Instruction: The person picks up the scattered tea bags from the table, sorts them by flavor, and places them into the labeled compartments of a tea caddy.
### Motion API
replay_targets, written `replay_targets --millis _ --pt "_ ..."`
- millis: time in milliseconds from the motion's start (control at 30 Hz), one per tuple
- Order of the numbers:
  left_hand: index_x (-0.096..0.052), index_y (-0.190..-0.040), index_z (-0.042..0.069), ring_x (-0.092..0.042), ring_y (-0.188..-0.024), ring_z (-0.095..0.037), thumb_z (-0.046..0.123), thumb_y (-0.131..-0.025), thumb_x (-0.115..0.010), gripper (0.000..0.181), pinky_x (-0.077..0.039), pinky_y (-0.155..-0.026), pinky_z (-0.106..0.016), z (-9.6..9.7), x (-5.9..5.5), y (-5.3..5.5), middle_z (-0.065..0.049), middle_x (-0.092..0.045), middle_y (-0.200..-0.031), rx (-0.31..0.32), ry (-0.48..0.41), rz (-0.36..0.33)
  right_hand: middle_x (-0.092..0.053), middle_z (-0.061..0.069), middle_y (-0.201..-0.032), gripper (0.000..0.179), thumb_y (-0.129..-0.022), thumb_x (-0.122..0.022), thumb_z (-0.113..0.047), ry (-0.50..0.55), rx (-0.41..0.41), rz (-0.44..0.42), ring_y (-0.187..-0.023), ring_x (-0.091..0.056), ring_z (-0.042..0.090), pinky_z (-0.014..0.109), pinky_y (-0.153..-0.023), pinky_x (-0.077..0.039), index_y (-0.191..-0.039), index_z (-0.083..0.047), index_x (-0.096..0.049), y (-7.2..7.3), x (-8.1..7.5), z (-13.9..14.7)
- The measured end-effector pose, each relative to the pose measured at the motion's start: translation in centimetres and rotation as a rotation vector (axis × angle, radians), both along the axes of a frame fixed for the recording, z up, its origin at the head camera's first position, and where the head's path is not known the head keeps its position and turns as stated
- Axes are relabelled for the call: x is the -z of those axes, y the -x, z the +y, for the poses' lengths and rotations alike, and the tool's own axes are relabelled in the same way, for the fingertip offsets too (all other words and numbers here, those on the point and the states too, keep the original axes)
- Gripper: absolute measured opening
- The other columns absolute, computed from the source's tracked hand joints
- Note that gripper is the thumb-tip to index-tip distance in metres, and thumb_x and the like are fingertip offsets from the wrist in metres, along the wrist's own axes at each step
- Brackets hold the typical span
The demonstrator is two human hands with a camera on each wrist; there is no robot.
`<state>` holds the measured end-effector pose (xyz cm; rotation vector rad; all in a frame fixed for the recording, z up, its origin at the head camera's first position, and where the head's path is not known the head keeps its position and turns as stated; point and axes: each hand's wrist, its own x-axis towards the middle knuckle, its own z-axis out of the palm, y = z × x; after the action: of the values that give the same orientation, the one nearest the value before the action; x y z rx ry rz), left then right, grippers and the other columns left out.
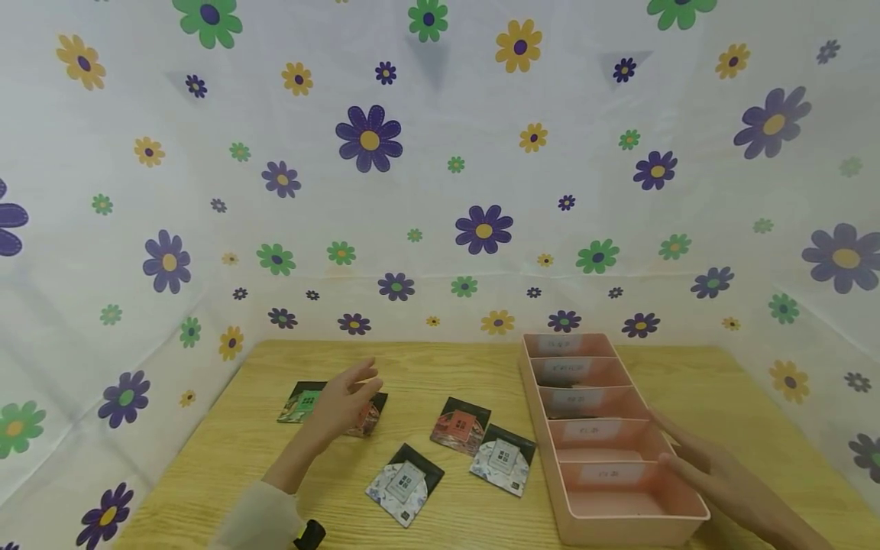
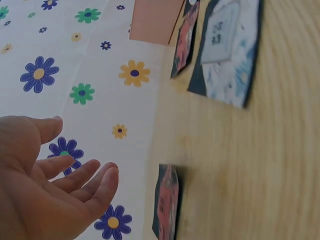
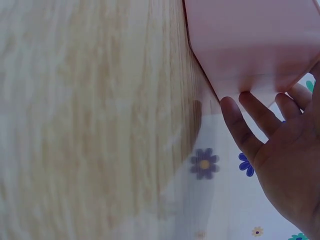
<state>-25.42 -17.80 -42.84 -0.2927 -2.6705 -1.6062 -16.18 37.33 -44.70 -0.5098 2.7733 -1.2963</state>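
Note:
My left hand (image 1: 338,406) hovers over two flat square sachets at the left of the table, fingers loosely extended and holding nothing. One is a green-labelled sachet (image 1: 294,410); the other, a red-labelled sachet (image 1: 372,418), is partly hidden by the hand. In the left wrist view a gap separates the hand (image 2: 60,185) from a red-labelled sachet (image 2: 166,205). My right hand (image 1: 722,477) touches the outer right side of a long pink divided box (image 1: 632,528). In the right wrist view its fairly straight fingertips meet the box wall (image 3: 255,55).
Between the left hand and the box lie another red-labelled sachet (image 1: 461,425) and two white floral sachets, one nearer the box (image 1: 503,461). Paper labels mark the box's compartments; dark items show in some farther ones. A flower-printed white sheet (image 1: 440,191) surrounds the wooden table (image 1: 309,504).

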Motion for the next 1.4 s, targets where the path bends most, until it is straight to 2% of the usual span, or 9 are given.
replay_targets --millis 100,233,467,600,733,833,900,1167,1400 --pt "-0.038 -0.159 0.005 -0.056 -0.127 -0.045 0.027 -0.108 -0.058 0.059 -0.058 -0.088 -0.049 -1.1 0.1 -0.8 -0.026 -0.048 -0.151 -0.012 -0.005 -0.019 -0.037 0.026 -0.158 0.059 -0.111 -0.048 -0.015 0.003 0.003 -0.019 -0.122 -0.051 -0.007 0.020 -0.089 -0.051 -0.165 -0.013 -0.024 -0.1 -0.1 -0.1" --pt "-0.039 -0.157 0.000 -0.051 -0.135 -0.045 0.025 -0.108 -0.058 0.059 -0.054 -0.097 -0.054 -2.1 0.5 -1.7 -0.028 -0.048 -0.151 -0.085 0.068 -0.035 -0.041 0.025 -0.157 0.059 -0.112 -0.047 -0.018 -0.015 0.007 -0.042 -0.120 -0.056 -0.003 0.021 -0.088 -0.051 -0.166 -0.015 -0.023 -0.1 -0.3 -0.2" --pt "-0.045 -0.151 -0.008 -0.052 -0.130 -0.050 0.024 -0.102 -0.068 0.063 -0.051 -0.098 -0.060 -2.1 1.9 -1.4 -0.033 -0.052 -0.144 -0.174 0.394 -0.049 -0.043 0.026 -0.154 0.059 -0.111 -0.047 -0.015 -0.005 -0.008 -0.018 -0.118 -0.057 -0.002 0.022 -0.087 -0.052 -0.165 -0.011 -0.023 -0.2 0.0 0.0" --pt "-0.052 -0.142 -0.014 -0.043 -0.134 -0.058 0.032 -0.096 -0.075 0.069 -0.041 -0.106 -0.067 -1.5 2.7 -1.0 -0.041 -0.047 -0.142 -0.193 0.617 -0.037 -0.052 0.004 -0.150 0.058 -0.110 -0.048 -0.010 0.012 -0.022 0.033 -0.117 -0.060 0.001 0.022 -0.087 -0.053 -0.164 -0.010 -0.027 -0.3 0.3 0.0" --pt "-0.064 -0.124 -0.015 -0.050 -0.125 -0.055 0.041 -0.092 -0.078 0.066 -0.044 -0.103 -0.065 -1.0 3.4 -0.8 -0.039 -0.054 -0.131 -0.203 0.756 0.003 -0.049 0.007 -0.152 0.059 -0.111 -0.048 -0.012 0.013 -0.018 0.007 -0.118 -0.059 -0.001 0.022 -0.087 -0.053 -0.165 -0.013 -0.026 -0.3 0.2 0.0" --pt "-0.069 -0.118 -0.012 -0.054 -0.117 -0.049 0.040 -0.090 -0.079 0.060 -0.048 -0.097 -0.062 -0.7 3.6 -0.6 -0.032 -0.057 -0.122 -0.199 0.783 0.026 -0.046 0.024 -0.153 0.059 -0.111 -0.047 -0.014 0.004 -0.009 -0.018 -0.119 -0.058 -0.002 0.022 -0.087 -0.052 -0.165 -0.013 -0.024 -0.3 0.1 0.0" --pt "-0.070 -0.121 -0.009 -0.055 -0.114 -0.047 0.037 -0.089 -0.081 0.056 -0.049 -0.095 -0.061 -0.5 3.5 -0.4 -0.029 -0.059 -0.120 -0.185 0.771 0.048 -0.045 0.026 -0.153 0.059 -0.111 -0.047 -0.015 -0.002 -0.007 -0.023 -0.119 -0.057 -0.002 0.022 -0.088 -0.052 -0.166 -0.014 -0.023 -0.3 0.0 0.0" --pt "-0.071 -0.126 -0.003 -0.059 -0.119 -0.046 0.012 -0.089 -0.081 0.041 -0.037 -0.111 -0.064 -0.6 3.1 0.8 -0.024 -0.066 -0.124 -0.015 0.685 0.109 -0.035 0.027 -0.158 0.059 -0.112 -0.045 -0.015 0.035 -0.016 -0.064 -0.121 -0.053 -0.006 0.022 -0.088 -0.052 -0.166 -0.014 -0.021 -0.1 -0.1 0.1" --pt "-0.072 -0.124 -0.004 -0.064 -0.117 -0.041 -0.020 -0.085 -0.063 0.043 -0.054 -0.095 -0.053 -0.3 3.0 1.4 -0.019 -0.069 -0.125 0.114 0.620 0.150 -0.038 0.016 -0.158 0.058 -0.111 -0.046 -0.013 0.039 -0.023 -0.019 -0.125 -0.050 -0.006 0.021 -0.090 -0.051 -0.165 -0.013 -0.024 -0.1 0.2 0.1"
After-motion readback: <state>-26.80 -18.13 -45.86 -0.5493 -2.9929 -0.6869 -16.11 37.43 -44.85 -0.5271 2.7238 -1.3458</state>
